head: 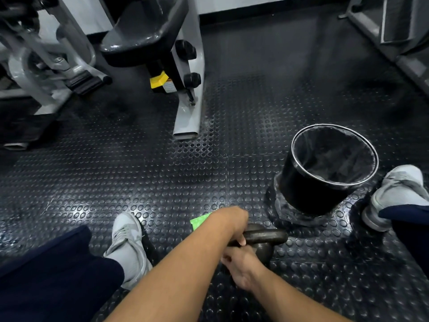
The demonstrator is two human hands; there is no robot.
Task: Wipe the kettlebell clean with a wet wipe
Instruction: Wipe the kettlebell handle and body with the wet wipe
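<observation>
Kettlebell [262, 249] sits on the floor [162, 177] at 6 o'clock. Left hand [232, 220] grips its handle [269, 235], likely to steady it. Right hand [241, 268] lies against its body, fingers hidden; whether it holds a wipe cannot be told. Green pack [200, 220] lies at 10 o'clock of the kettlebell and the bin [301, 196] at 2, probably for the used wipe.

Studded floor [162, 170]: kettlebell [267, 237], bin [301, 191] (lined)

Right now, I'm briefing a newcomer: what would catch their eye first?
At bottom centre, the left hand grips the handle of the kettlebell while the right hand rests against its body. A black bin stands to the right, and a green packet peeks out behind the left hand.
</observation>
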